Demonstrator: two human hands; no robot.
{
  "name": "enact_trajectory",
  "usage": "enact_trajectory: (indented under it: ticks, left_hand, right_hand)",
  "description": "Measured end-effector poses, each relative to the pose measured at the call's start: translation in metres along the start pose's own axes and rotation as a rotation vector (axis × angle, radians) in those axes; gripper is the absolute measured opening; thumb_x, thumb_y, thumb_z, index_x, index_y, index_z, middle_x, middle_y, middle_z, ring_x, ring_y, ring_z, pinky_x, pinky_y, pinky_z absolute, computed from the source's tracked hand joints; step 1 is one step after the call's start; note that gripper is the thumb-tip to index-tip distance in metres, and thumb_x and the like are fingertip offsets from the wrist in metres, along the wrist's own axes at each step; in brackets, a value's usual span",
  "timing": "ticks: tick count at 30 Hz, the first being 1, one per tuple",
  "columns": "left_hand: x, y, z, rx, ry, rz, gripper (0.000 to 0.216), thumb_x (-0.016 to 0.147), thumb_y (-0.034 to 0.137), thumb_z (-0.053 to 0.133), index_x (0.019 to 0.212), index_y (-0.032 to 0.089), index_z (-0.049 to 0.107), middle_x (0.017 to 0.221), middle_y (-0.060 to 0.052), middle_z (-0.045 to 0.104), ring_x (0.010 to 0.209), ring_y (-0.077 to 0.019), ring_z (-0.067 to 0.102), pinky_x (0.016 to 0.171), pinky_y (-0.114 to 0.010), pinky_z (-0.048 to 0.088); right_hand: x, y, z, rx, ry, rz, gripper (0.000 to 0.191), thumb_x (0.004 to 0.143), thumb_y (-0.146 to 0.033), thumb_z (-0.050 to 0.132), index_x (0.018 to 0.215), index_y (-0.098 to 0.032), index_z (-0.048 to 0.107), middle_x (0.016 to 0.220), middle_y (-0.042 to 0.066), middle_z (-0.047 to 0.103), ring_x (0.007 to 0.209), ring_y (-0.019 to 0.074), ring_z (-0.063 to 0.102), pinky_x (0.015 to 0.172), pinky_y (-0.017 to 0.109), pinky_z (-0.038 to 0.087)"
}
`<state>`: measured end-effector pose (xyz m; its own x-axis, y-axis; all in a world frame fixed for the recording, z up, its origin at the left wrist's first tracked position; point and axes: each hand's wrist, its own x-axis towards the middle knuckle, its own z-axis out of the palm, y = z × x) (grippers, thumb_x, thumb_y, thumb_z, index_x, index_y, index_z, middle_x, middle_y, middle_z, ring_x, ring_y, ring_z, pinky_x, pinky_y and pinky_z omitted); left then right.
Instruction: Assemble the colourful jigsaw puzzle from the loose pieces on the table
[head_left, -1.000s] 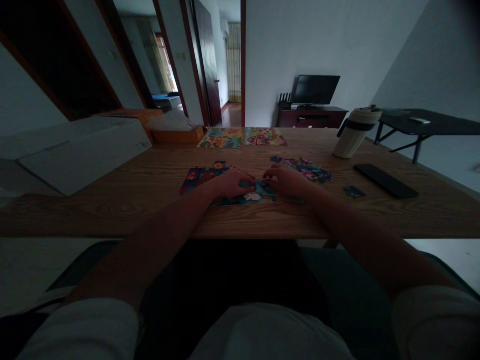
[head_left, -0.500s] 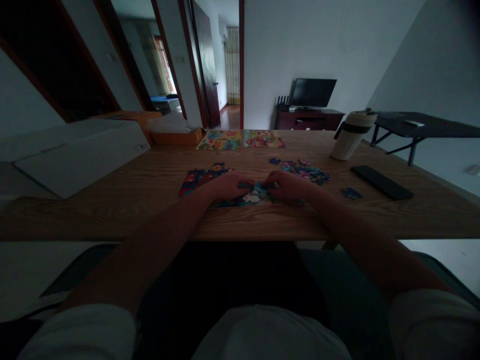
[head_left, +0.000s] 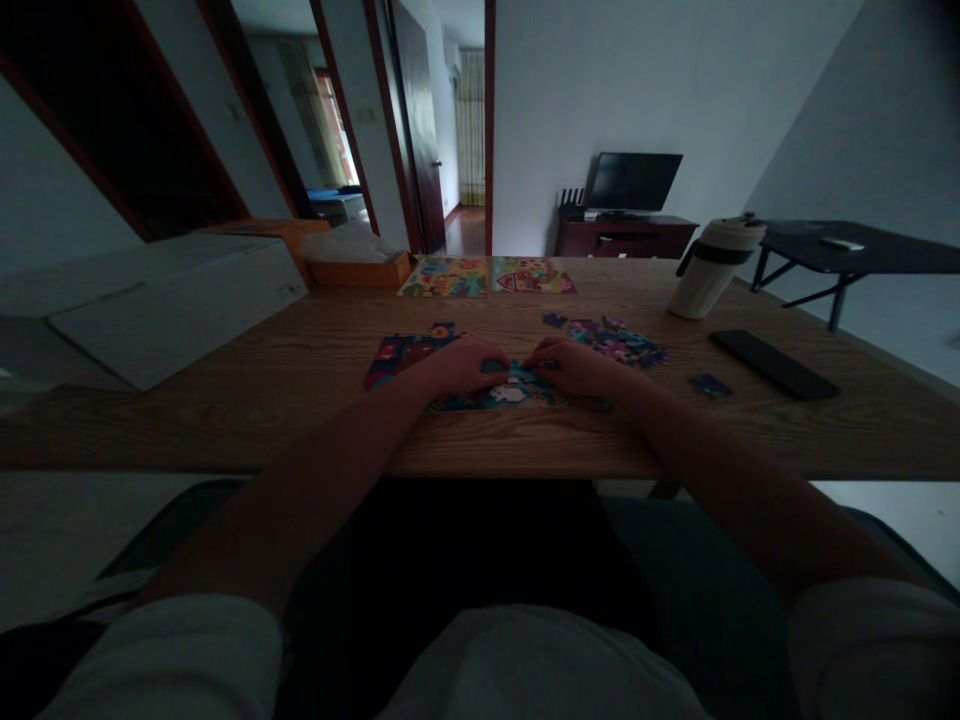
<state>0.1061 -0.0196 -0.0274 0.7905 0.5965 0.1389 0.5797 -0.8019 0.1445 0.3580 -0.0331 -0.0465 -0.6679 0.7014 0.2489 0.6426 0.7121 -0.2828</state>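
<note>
A partly joined jigsaw puzzle (head_left: 510, 394) lies near the table's front edge, dark blue and red at its left, teal and white in the middle. Over its middle, my left hand (head_left: 466, 367) rests with fingers curled and closed on the puzzle. Facing it from the right, my right hand (head_left: 576, 368) has thumb and fingers pinched at a teal part, closed on what looks like a puzzle piece, mostly hidden by the fingers. The fingertips of both hands are close together. A heap of loose puzzle pieces (head_left: 621, 345) lies just beyond my right hand.
Two bright picture sheets (head_left: 444, 278) lie at the table's far edge. An orange box (head_left: 356, 272) and a long white box (head_left: 184, 305) stand left. At right are a tumbler (head_left: 709, 280), a flat black object (head_left: 772, 364) and a small dark puzzle section (head_left: 710, 386).
The view has shifted slightly. My right hand's fingers have moved a little left, nearer my left fingertips; my left hand stays on the puzzle.
</note>
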Motion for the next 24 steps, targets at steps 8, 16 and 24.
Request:
enact_trajectory:
  ticks: [8,16,24]
  left_hand:
    - [0.0,-0.003,0.002,-0.013,0.016,0.036,0.033,0.094,0.04,0.054,0.116,0.022,0.071,0.113,-0.004,0.073,0.105,-0.0202,0.066,0.097,-0.029,0.044]
    - [0.002,0.0,0.001,-0.036,-0.03,0.051,0.031,0.094,0.04,0.058,0.113,0.023,0.073,0.118,-0.005,0.072,0.109,-0.0198,0.065,0.101,-0.03,0.043]
    - [0.001,-0.004,0.003,-0.03,-0.019,0.052,0.034,0.094,0.043,0.058,0.115,0.021,0.071,0.113,-0.007,0.072,0.107,-0.0207,0.065,0.1,-0.032,0.043]
  right_hand:
    - [0.002,-0.015,-0.001,-0.03,-0.002,0.091,0.026,0.094,-0.024,0.055,0.111,-0.02,0.074,0.114,0.01,0.067,0.096,0.0198,0.066,0.091,0.03,0.049]
    - [0.0,-0.019,-0.002,-0.057,0.0,0.127,0.027,0.095,-0.031,0.055,0.113,-0.021,0.073,0.117,0.011,0.066,0.1,0.0216,0.065,0.094,0.032,0.048]
    - [0.0,-0.006,-0.002,-0.001,-0.024,0.08,0.029,0.094,-0.033,0.056,0.114,-0.021,0.074,0.115,0.011,0.068,0.103,0.0224,0.066,0.096,0.034,0.048]
